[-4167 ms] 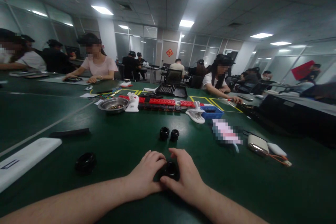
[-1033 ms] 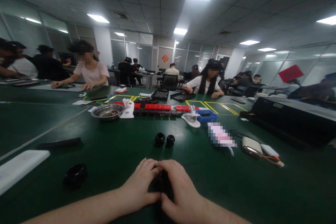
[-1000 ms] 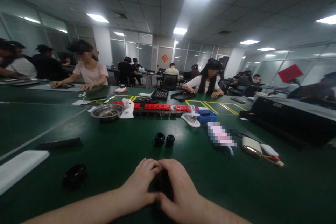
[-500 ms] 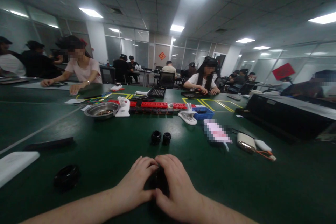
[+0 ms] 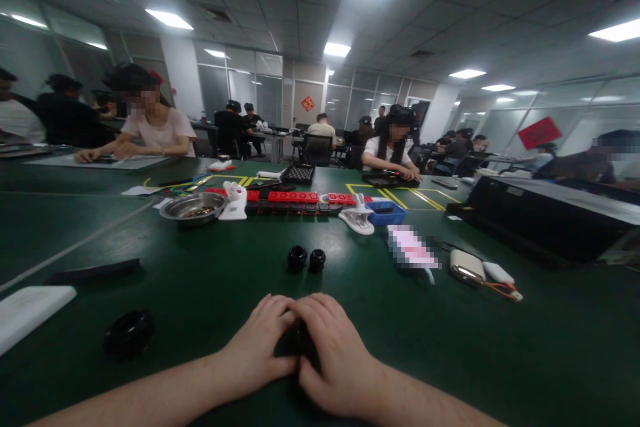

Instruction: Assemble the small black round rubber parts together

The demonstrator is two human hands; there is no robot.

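Fingertips meeting, my left hand (image 5: 265, 343) and my right hand (image 5: 336, 353) are wrapped round a dark object (image 5: 299, 340) low in the middle of the head view. Their fingers cover most of it, so its shape is unclear. Beyond my hands two small black ring-shaped parts stand side by side, one on the left (image 5: 297, 258) and one on the right (image 5: 317, 260). A larger black ring-shaped part (image 5: 129, 333) lies on the green table (image 5: 210, 293), left of my left forearm.
Farther back are a metal bowl (image 5: 194, 208), white clips (image 5: 234, 202), red strips (image 5: 293, 197) and a blue tray (image 5: 386, 213). A power bank (image 5: 467, 267) and large black case (image 5: 545, 217) stand right; a white block (image 5: 33, 313) lies left. People sit opposite.
My hands have stayed around the dark object, with my fingers drawn slightly closer together. Across the table, the person at the right has shifted a little to the right.
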